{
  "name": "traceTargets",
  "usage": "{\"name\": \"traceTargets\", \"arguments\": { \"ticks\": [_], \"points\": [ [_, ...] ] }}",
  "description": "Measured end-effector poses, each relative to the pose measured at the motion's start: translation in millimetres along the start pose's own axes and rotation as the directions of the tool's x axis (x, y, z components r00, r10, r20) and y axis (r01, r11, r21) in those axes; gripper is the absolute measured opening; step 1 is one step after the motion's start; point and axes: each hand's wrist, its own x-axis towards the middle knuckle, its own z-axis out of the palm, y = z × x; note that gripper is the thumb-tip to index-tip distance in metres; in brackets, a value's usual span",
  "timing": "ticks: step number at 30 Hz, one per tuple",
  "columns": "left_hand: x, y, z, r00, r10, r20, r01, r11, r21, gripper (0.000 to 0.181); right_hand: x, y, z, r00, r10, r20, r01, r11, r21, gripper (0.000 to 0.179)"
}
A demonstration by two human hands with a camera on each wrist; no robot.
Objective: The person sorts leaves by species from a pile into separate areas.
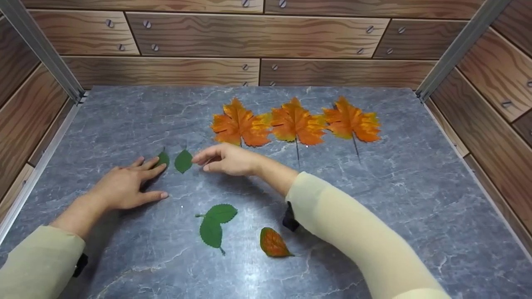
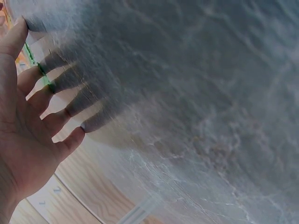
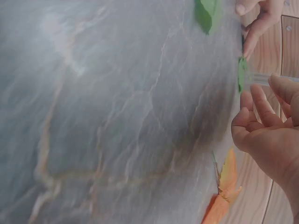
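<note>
My left hand rests on the table with its fingers spread. Its fingertips touch a small green leaf and partly cover it. Just right of that lies a second green leaf, flat with its stem pointing away. At this leaf's right edge is my right hand, fingers loosely bent and nothing seen between them. In the right wrist view, the right hand is beside a green leaf. Nearer the front, two overlapping green leaves lie beside an orange-brown leaf with a green edge.
Three orange maple leaves lie in a row at the back, beyond the right hand. The grey marbled table is bounded by wood-patterned walls and metal posts.
</note>
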Motion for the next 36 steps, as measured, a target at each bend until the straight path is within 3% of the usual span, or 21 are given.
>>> {"name": "traceTargets", "arguments": {
  "ticks": [15,29,36],
  "points": [
    [-0.1,-1.6,-0.4,1.000,0.013,-0.014,-0.013,1.000,0.006,0.095,-37.8,2.0,10.9,0.985,-0.010,0.172,0.012,1.000,-0.008,0.037],
    [-1.0,-1.4,0.5,1.000,0.008,-0.010,-0.008,1.000,0.001,0.097,-44.0,12.6,23.9,0.973,-0.019,0.231,0.033,0.998,-0.054,0.041],
    [-1.9,-0.8,0.7,1.000,0.008,-0.012,-0.008,1.000,-0.003,0.096,-45.1,14.5,28.1,0.970,-0.043,0.239,0.075,0.989,-0.125,0.043]
  ]
}}
